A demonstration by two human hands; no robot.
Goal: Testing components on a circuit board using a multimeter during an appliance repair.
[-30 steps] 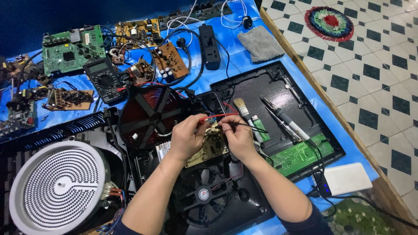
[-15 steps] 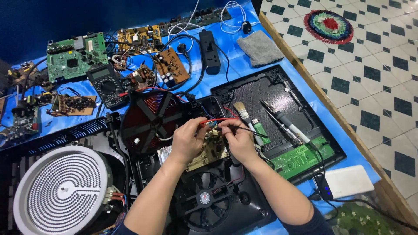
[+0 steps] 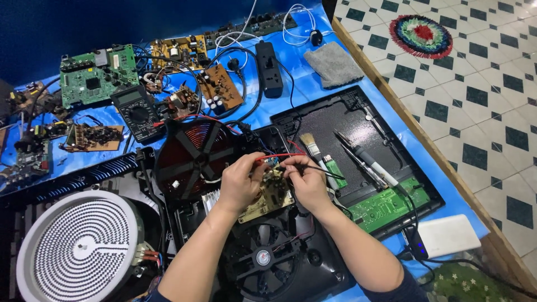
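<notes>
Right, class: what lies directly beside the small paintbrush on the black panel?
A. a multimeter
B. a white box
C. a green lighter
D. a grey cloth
C: the green lighter lies just right of the paintbrush on the black panel; the other three things sit well away.

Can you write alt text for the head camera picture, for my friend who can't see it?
Two bare hands, left hand and right hand, press red and black probes onto a tan circuit board inside an opened cooker, above its black fan. Around them on the blue table lie a copper coil, meter and more boards.
</notes>
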